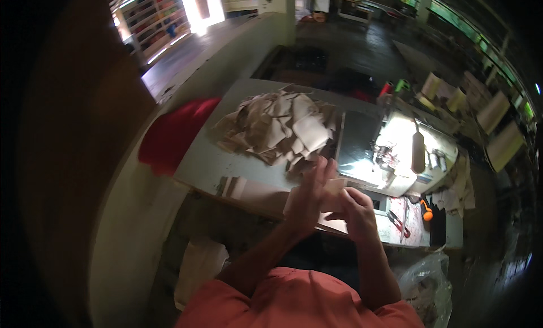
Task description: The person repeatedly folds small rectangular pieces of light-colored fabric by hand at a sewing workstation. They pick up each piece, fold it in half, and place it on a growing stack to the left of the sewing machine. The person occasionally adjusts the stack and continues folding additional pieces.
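Over the front edge of the table, my right hand [360, 214] pinches a small beige piece [334, 193], which looks like cloth, between thumb and fingers. My left hand [309, 197] lies against the other side of that piece, its fingers stretched out and slightly blurred. Left of my hands, a row of flat beige pieces [257, 195] runs along the near edge of the table. Beyond them rises a loose heap of similar beige pieces [283, 124]. A lit sewing machine [417, 150] stands to the right of my hands.
Red-handled snips [400, 225] and an orange-ended tool [427, 210] lie at the table's right front. Red cloth [175, 137] sits by the low wall on the left. Red [387, 89] and green thread cones [402, 85] stand behind the machine. A transparent plastic bag [432, 283] hangs low right.
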A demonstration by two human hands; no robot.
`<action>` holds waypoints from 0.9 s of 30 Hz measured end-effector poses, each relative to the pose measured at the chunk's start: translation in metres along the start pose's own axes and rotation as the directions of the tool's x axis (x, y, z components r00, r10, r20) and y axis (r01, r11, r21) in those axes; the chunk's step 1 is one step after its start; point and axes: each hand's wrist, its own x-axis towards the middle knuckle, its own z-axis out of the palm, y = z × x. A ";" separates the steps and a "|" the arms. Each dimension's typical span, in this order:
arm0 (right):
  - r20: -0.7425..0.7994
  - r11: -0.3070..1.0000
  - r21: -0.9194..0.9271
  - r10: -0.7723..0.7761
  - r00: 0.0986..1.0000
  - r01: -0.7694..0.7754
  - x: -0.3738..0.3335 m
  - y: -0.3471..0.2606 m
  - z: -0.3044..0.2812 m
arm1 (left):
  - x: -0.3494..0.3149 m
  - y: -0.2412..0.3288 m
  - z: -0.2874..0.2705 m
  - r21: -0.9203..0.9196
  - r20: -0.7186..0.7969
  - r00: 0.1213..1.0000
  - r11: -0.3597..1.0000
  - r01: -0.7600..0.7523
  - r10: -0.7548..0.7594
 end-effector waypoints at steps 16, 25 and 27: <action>-0.001 0.794 -0.597 -0.141 0.990 0.113 -0.033 -0.036 -0.018 | 0.035 0.002 -0.004 -0.106 0.595 0.772 0.930 0.352 -0.224; -0.088 0.855 -0.512 -0.153 0.984 0.087 -0.040 -0.037 -0.020 | 0.040 0.025 0.006 -0.069 0.452 0.830 0.915 0.397 -0.326; -0.116 0.891 -0.448 -0.146 0.983 0.080 -0.043 -0.034 -0.023 | 0.041 0.024 0.007 -0.129 0.480 0.812 0.889 0.440 -0.333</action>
